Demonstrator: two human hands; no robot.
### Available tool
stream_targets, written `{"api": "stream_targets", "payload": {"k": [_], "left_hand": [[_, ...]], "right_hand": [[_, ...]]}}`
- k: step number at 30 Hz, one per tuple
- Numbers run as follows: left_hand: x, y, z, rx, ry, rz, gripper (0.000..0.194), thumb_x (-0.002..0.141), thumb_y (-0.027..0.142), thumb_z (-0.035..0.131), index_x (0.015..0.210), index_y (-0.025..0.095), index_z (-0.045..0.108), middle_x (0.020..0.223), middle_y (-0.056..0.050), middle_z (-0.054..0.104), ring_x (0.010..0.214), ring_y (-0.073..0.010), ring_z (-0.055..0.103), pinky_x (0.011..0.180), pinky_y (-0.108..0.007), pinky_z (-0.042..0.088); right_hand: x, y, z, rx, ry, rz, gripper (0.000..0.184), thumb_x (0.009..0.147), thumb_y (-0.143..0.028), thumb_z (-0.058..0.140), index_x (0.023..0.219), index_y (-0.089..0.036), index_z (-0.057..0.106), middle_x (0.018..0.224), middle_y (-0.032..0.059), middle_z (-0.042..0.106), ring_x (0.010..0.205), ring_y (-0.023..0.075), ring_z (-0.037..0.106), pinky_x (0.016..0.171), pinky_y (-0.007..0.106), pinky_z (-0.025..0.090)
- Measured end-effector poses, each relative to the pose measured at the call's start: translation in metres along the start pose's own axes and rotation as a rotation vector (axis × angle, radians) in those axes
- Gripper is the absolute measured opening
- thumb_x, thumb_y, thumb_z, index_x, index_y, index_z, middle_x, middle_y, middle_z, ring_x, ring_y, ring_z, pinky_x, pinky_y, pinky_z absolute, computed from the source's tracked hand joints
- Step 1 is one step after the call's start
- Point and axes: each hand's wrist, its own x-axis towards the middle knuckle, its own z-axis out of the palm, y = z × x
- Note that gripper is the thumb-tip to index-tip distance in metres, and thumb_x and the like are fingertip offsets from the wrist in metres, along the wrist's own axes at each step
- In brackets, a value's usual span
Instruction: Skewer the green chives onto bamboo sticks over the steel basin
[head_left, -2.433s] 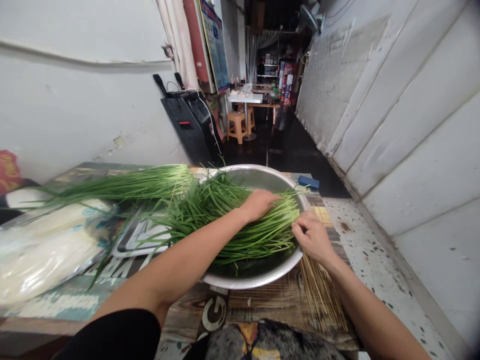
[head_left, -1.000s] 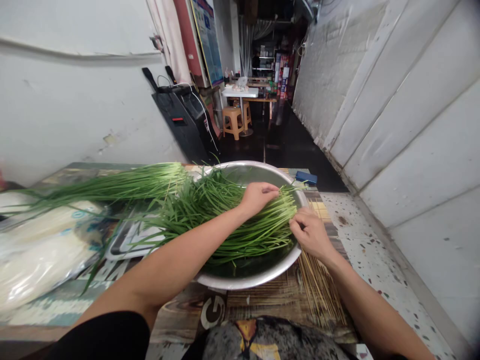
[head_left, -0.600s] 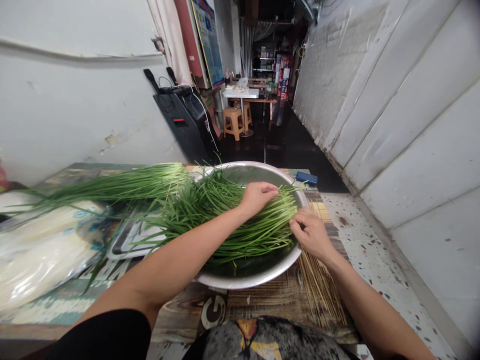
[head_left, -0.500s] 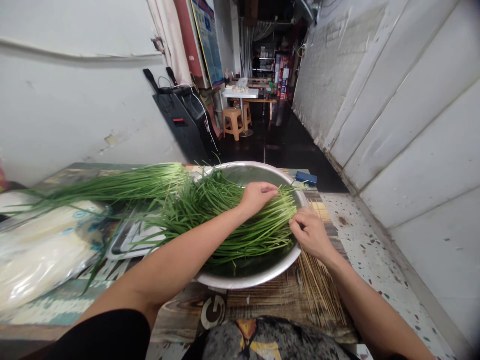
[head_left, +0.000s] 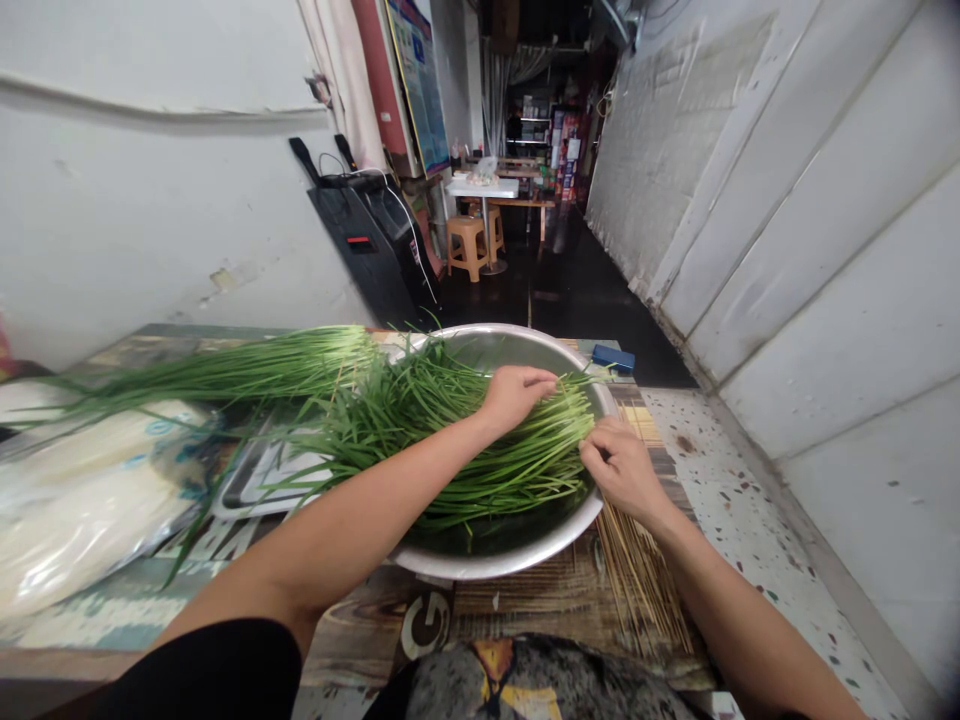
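The left hand (head_left: 514, 398) was poised over the pale end of a heap of long green stalks (head_left: 510, 465), its fingers bunched forward toward the thumb; whether they met, or pinched a single stalk, could not be told. The right hand (head_left: 620, 462) was curled, knuckles up, against the cut ends, just at the near right side of the metal basin (head_left: 487, 572) that held the heap. What lay inside that curl was hidden.

Little had just changed. Over the last second both hands had kept almost exactly the same place and shape, and the stalks beneath them had not visibly shifted. Slightly further back, the left hand had lain lower and flatter on the stems; now it was a little raised, with the fingertips gathered. This suggested a pause or some very fine handling at the pale ends, with the heap itself left as it was under the hands.

Below the right hand, thin sticks (head_left: 636, 575) lay fanned out on the desk (head_left: 540, 600), and beyond it, past the rim, was a small blue box (head_left: 613, 358). Well to the left of the left hand, another bunch of stalks (head_left: 300, 365) stretched along the desk, its pale ends near the basin. Nearer the left forearm were a metal tray (head_left: 238, 492), partly covered by leaves, and a clear plastic bag (head_left: 105, 510) with something whitish in it.
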Motion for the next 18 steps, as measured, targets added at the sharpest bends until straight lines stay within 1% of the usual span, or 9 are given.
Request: {"api": "stream_targets", "payload": {"k": [12, 18], "left_hand": [[-0.0006, 0.0006, -0.0001, 0.003, -0.024, 0.017, 0.018, 0.076, 0.024, 0.062, 0.086, 0.014, 0.073, 0.078, -0.004, 0.073, 0.074, -0.0167, 0.067, 0.077, -0.028, 0.05], [0.0005, 0.0004, -0.0021, 0.054, -0.006, 0.058, 0.015, 0.075, 0.023, 0.063, 0.084, 0.017, 0.074, 0.084, -0.003, 0.074, 0.08, -0.0165, 0.067, 0.082, -0.028, 0.049]], "right_hand": [[0.0004, 0.0006, 0.0003, -0.014, -0.005, -0.011, 0.033, 0.081, -0.019, 0.043, 0.049, -0.02, 0.034, 0.053, -0.0005, 0.042, 0.062, 0.0143, 0.044, 0.062, 0.028, 0.033], [0.0, 0.0004, 0.0002, -0.007, 0.0, -0.011, 0.033, 0.081, -0.019, 0.043, 0.049, -0.02, 0.035, 0.053, -0.0002, 0.043, 0.062, 0.0147, 0.044, 0.062, 0.028, 0.033]]}}
